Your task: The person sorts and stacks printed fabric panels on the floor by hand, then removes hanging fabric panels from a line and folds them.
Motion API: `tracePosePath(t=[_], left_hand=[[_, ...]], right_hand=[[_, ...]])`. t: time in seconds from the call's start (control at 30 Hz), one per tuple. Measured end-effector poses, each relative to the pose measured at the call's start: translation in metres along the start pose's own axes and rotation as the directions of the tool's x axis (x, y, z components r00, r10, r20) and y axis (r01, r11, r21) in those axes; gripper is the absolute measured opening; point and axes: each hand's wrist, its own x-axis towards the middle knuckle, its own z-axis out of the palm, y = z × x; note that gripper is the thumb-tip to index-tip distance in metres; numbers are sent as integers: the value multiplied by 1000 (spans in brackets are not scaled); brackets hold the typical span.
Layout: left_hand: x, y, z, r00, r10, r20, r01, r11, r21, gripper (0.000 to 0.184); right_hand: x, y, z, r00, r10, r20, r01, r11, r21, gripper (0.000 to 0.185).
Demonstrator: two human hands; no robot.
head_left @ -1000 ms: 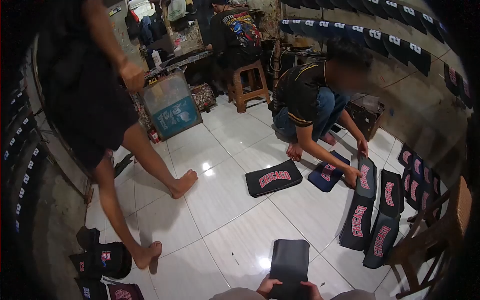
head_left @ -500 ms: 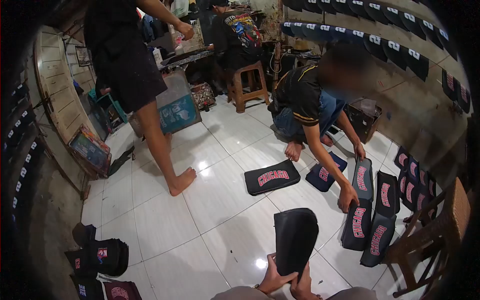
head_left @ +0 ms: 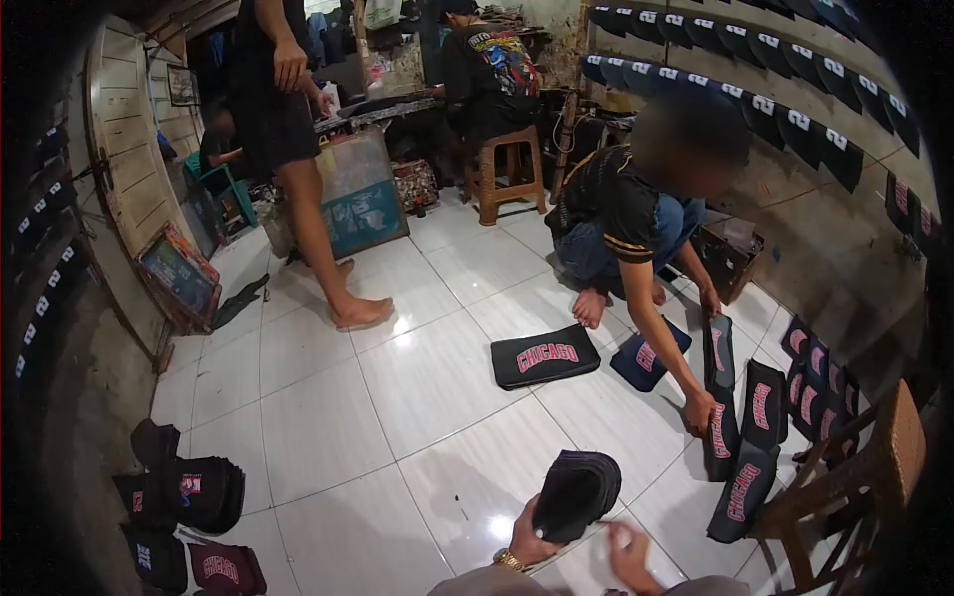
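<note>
My left hand [head_left: 532,539], with a gold watch at the wrist, grips the lower left side of a stack of black fabric panels [head_left: 581,492]. The stack is tilted, so its rounded far end and several layered edges show. Just right of its lower end is my right hand [head_left: 631,558], slightly blurred, off the stack with fingers loosely bent and apart. Beyond lies a black CHICAGO stack [head_left: 545,358] on the tiles, beside a navy one [head_left: 651,358].
A crouching person [head_left: 621,209] handles CHICAGO stacks [head_left: 760,407] at the right. A brown stool [head_left: 884,457] stands near me on that side. More dark stacks [head_left: 214,492] lie at lower left. Another person [head_left: 313,199] stands at the left; someone sits on a stool behind.
The black stack has tipped and lowered, showing its layers. My right hand has come off it to the right. The crouching person has tilted the stacks they hold; the standing person's arm is lower.
</note>
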Motion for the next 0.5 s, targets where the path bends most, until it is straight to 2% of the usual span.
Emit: tracePosePath(t=[0.03, 0.07, 0.1, 0.17, 0.2, 0.23, 0.27, 0.3, 0.33, 0.37, 0.4, 0.43, 0.47, 0.5], left_hand=[[-3, -2, 3, 998, -51, -22, 50, 998, -37, 92], [-5, -1, 3, 998, -61, -16, 60, 997, -38, 92], [-7, 2, 1, 1000, -19, -7, 19, 996, 85, 91], [2, 26, -3, 1000, 23, 17, -26, 978, 209, 89], [11, 59, -3, 995, 14, 101, -10, 999, -32, 87], [15, 78, -2, 983, 25, 184, 25, 963, -268, 85], [7, 67, 1, 981, 22, 192, 30, 964, -263, 85], [-8, 44, 3, 994, -11, 108, 31, 981, -194, 93], [-2, 50, 1, 984, -101, 148, 137, 957, -256, 102], [3, 55, 0, 963, -192, 187, 244, 918, -313, 111], [8, 60, -2, 933, -280, 224, 347, 866, -361, 119], [-7, 4, -1, 974, -162, 157, 196, 953, -232, 125], [-15, 3, -3, 982, -136, 133, 164, 958, -235, 128], [-22, 4, -5, 988, -109, 108, 132, 963, -236, 130]], right_hand=[[21, -66, -20, 967, -215, -135, 201, 974, -105, 16], [41, -104, -37, 959, -217, -180, 225, 974, 26, 19], [57, -144, -50, 863, -454, -223, 466, 885, 0, 22], [70, -203, -70, 782, -623, -20, 611, 772, -173, 36], [76, -217, -63, 786, -612, 84, 607, 741, -286, 50], [83, -216, -43, 762, -603, 235, 630, 609, -481, 69], [94, -173, -13, 766, -426, 481, 642, 486, -593, 86], [92, -174, -12, 802, -256, 539, 578, 557, -596, 89], [96, -179, -11, 803, -89, 590, 512, 610, -605, 92], [99, -194, -16, 799, -99, 594, 523, 603, -602, 92], [95, -214, -23, 805, -295, 515, 583, 557, -591, 96], [91, -224, -27, 771, -477, 422, 633, 502, -590, 101], [92, -212, -21, 771, -472, 429, 634, 502, -588, 101], [93, -190, -9, 753, -388, 532, 640, 621, -452, 104]])
